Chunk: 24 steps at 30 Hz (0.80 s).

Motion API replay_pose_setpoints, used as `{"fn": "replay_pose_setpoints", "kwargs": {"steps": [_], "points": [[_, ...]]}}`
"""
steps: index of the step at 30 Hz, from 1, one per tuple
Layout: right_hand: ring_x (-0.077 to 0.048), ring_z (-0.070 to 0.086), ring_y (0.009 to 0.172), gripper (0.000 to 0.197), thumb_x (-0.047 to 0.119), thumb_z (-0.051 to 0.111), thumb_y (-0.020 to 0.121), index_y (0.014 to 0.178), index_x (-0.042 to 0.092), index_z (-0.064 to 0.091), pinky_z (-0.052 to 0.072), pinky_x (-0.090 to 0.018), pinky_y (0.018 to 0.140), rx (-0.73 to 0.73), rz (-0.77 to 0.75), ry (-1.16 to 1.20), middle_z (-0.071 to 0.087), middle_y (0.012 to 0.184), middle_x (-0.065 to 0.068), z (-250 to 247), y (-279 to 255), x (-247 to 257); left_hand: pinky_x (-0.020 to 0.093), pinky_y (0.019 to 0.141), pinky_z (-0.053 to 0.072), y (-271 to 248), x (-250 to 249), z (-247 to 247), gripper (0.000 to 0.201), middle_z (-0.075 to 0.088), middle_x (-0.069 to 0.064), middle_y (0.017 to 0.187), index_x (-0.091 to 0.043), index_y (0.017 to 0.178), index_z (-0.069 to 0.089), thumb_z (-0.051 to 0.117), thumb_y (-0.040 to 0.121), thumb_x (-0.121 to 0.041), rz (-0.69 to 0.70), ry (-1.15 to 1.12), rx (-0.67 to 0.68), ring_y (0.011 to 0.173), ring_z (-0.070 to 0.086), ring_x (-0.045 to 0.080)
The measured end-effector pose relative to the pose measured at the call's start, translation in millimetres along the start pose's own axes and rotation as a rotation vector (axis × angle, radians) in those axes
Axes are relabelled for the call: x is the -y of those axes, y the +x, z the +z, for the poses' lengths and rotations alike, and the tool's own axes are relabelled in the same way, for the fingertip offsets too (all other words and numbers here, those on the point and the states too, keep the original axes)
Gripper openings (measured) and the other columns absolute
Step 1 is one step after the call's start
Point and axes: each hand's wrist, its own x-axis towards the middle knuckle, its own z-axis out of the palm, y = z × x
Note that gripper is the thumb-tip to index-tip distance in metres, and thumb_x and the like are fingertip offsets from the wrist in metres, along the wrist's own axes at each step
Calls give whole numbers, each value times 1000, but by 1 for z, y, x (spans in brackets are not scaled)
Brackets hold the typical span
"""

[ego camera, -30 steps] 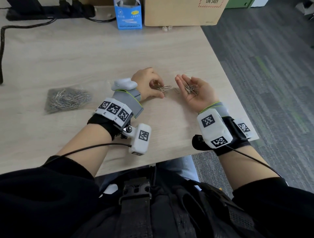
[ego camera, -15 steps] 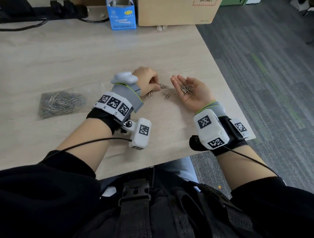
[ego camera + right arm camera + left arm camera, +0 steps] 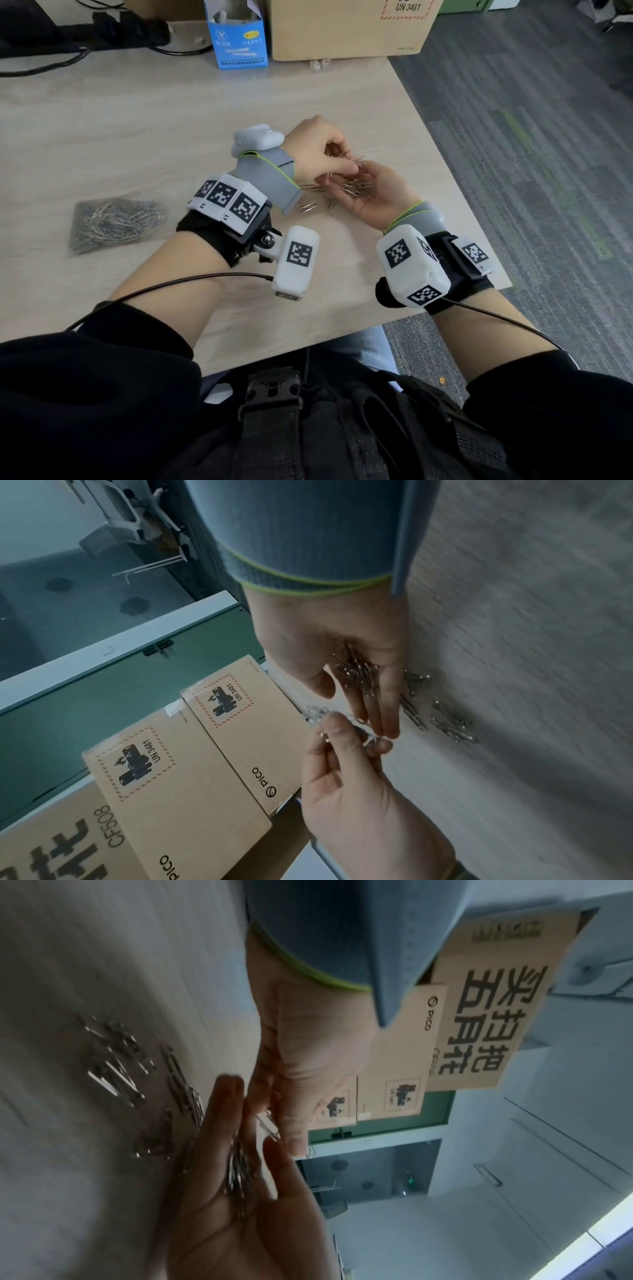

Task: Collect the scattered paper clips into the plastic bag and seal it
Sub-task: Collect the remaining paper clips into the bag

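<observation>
A clear plastic bag (image 3: 114, 222) holding many silver paper clips lies flat on the left of the wooden table (image 3: 137, 120). My right hand (image 3: 359, 180) is palm up just above the table, fingers relaxed, and cradles a pile of clips (image 3: 354, 188). The right wrist view shows that pile (image 3: 356, 672) in the palm. My left hand (image 3: 342, 161) hovers over the right fingertips and pinches a few clips (image 3: 322, 715) between thumb and fingers. Several loose clips (image 3: 310, 205) still lie on the table under and beside both hands, and show again in the left wrist view (image 3: 116, 1074).
A blue carton (image 3: 238, 37) and a large cardboard box (image 3: 346, 27) stand at the table's far edge, with black cables (image 3: 68, 58) at the far left. The table's right edge (image 3: 455, 178) runs close to my right hand, with grey carpet beyond.
My left hand has lifted off the table with a few clips and come over my right palm. The right hand has closed in toward the left, still cradling its pile.
</observation>
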Motion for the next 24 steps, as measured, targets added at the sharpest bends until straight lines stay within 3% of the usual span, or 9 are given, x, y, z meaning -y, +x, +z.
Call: {"fn": "replay_pose_setpoints", "kwargs": {"steps": [2, 4, 8, 10, 13, 17, 19, 21, 24], "points": [[-29, 68, 60, 39, 7, 30, 98, 81, -3, 64, 60, -34, 59, 36, 13, -45, 67, 70, -19, 5, -1, 0, 9, 47, 41, 3, -8, 6, 11, 59, -3, 65, -13, 84, 66, 72, 77, -19, 25, 45, 29, 39, 52, -3], [-26, 68, 56, 36, 9, 28, 99, 84, 2, 60, 59, -32, 55, 31, 31, -13, 69, 67, -15, 7, -2, 1, 11, 54, 40, 4, -13, 9, 15, 63, 4, 73, -10, 86, 68, 73, 76, -21, 57, 117, 26, 50, 55, -2], [-23, 70, 60, 48, 12, 30, 100, 75, 5, 70, 58, -32, 58, 39, 18, 1, 71, 70, -12, 2, -4, 2, 28, 76, 48, 0, -22, 13, 17, 71, 10, 86, -13, 87, 71, 76, 72, -20, 104, 142, 37, 78, 64, 22], [-22, 71, 60, 43, 10, 29, 100, 80, 5, 68, 58, -32, 58, 37, 0, -5, 71, 69, -11, 0, -6, 3, 28, 76, 49, -1, -23, 13, 17, 71, 8, 86, -15, 87, 72, 77, 71, -19, 127, 130, 29, 77, 64, 20], [-25, 71, 63, 31, 10, 33, 100, 89, 3, 61, 58, -32, 63, 47, -28, 47, 71, 74, -13, -1, -7, 3, 18, 66, 47, -2, -22, 10, 15, 70, 2, 81, -19, 88, 71, 74, 74, -17, 135, 45, -31, 63, 59, 2], [-34, 70, 63, 51, 9, 30, 100, 74, -14, 67, 58, -33, 64, 64, 3, 123, 69, 73, -23, -6, -9, 5, 15, 53, 48, -6, -19, 6, 13, 63, -4, 69, -8, 93, 71, 63, 83, -8, 107, -104, -116, 51, 58, 2], [-35, 70, 60, 45, 9, 31, 100, 80, -15, 63, 58, -34, 60, 46, -9, 135, 69, 72, -24, -8, -13, 7, 18, 55, 48, -8, -15, 5, 15, 66, 2, 79, -9, 95, 70, 61, 82, -10, 93, -95, -181, 59, 58, 8], [-35, 69, 57, 36, 8, 32, 100, 85, -13, 57, 58, -34, 57, 10, -40, 153, 68, 70, -26, -11, -18, 9, 23, 69, 47, -10, -8, 6, 22, 67, 3, 97, -16, 97, 71, 64, 77, -23, 53, 14, -216, 75, 59, 14], [-36, 69, 56, 32, 8, 32, 99, 88, -11, 55, 58, -35, 54, -19, -59, 181, 68, 70, -27, -16, -22, 11, 25, 74, 39, -12, 4, 15, 34, 66, 4, 104, -21, 102, 70, 68, 70, -35, -25, 155, -75, 90, 55, 15]]}}
